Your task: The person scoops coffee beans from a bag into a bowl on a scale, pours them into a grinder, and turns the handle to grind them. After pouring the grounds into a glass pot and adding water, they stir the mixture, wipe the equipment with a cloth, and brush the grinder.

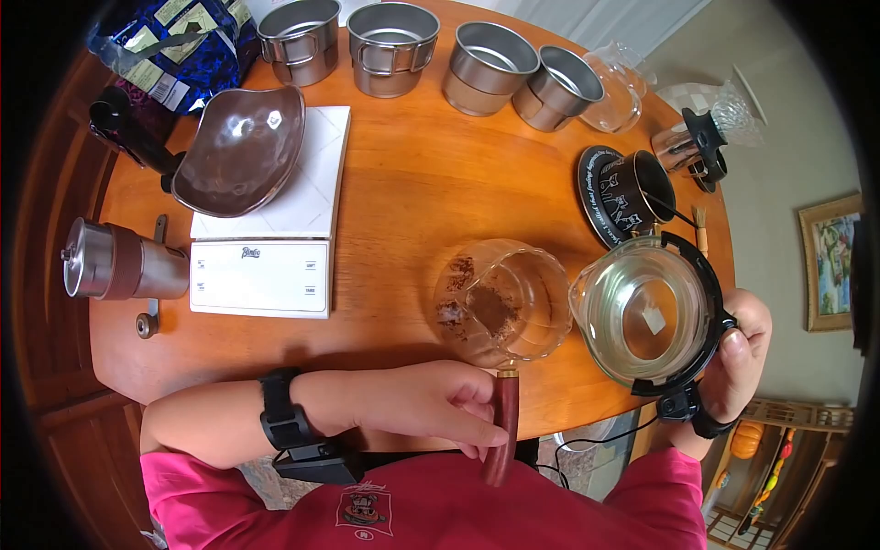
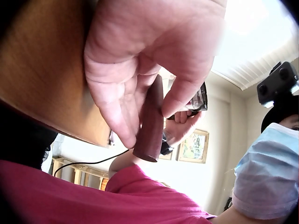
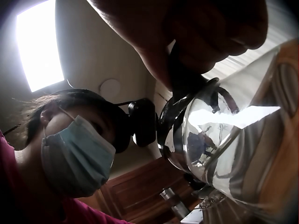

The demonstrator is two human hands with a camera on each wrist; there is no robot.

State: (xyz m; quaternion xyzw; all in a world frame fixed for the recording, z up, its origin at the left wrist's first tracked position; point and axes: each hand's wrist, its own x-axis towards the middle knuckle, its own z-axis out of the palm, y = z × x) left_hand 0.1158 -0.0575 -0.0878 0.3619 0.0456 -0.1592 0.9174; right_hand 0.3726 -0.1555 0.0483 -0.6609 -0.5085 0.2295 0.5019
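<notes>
My left hand (image 1: 417, 403) pinches the dark red wooden handle (image 1: 501, 431) of a clear glass pot with a wavy rim (image 1: 550, 344). Dark brown grounds cling to one inner side of that pot and lie at its bottom. In the left wrist view, thumb and fingers close on the handle (image 2: 152, 123) from both sides. My right hand (image 1: 747, 353) grips the black handle of a round glass coffee server (image 1: 600, 344) with a black collar. The server is tilted, its spout edge right at the wavy rim. A bright reflection shows in its see-through glass (image 3: 229, 163).
A white scale (image 1: 261, 275) at the left bears a brown dish (image 1: 243, 151), beside a metal hand grinder (image 1: 124, 261). Several steel cups (image 1: 394, 55) line the far edge. A black cup (image 1: 642, 188) on a saucer stands beyond the server, with a cable (image 1: 605, 445) hanging near my right wrist.
</notes>
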